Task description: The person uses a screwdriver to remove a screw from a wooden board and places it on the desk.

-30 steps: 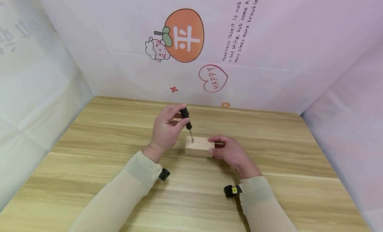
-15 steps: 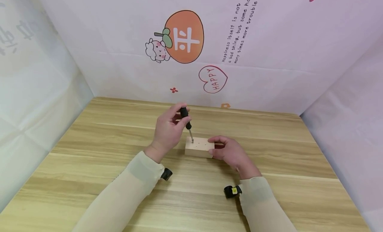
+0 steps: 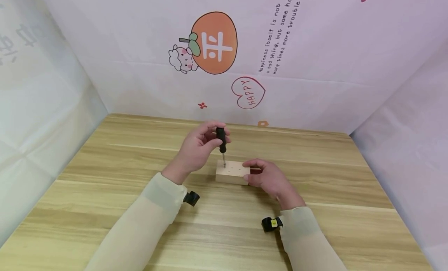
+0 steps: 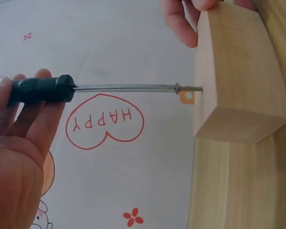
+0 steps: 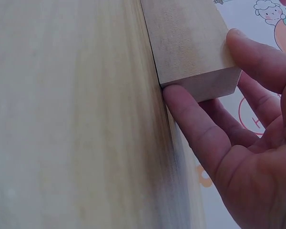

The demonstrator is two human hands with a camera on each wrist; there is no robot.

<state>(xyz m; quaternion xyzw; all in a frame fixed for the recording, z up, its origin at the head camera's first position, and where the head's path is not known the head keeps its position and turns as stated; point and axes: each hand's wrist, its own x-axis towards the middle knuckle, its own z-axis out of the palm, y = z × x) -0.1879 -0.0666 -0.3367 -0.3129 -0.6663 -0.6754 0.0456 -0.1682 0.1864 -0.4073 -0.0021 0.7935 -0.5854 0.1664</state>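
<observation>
My left hand (image 3: 194,151) holds the black handle of a screwdriver (image 3: 222,140) between thumb and fingers, its shaft pointing down. In the left wrist view the shaft's tip meets the head of a screw (image 4: 188,88). The screw stands in the face of a pale wooden block (image 4: 245,71), with part of its thread showing outside. Small dark holes dot the block's top in the head view. My right hand (image 3: 272,180) grips the block's right end, thumb and fingers on opposite sides. From the right wrist, one finger touches the end face near the table.
The block rests on a wood-grain table (image 3: 224,232). Behind it rises a white printed cloth wall (image 3: 150,84), and further white cloth (image 3: 413,138) closes in both sides. Black wrist cameras (image 3: 271,224) sit at both cuffs.
The screwdriver's handle has swung slightly right, so it stands more upright. My left fingers have turned about the handle and the left wrist has shifted slightly. My right hand and the block keep their place.
</observation>
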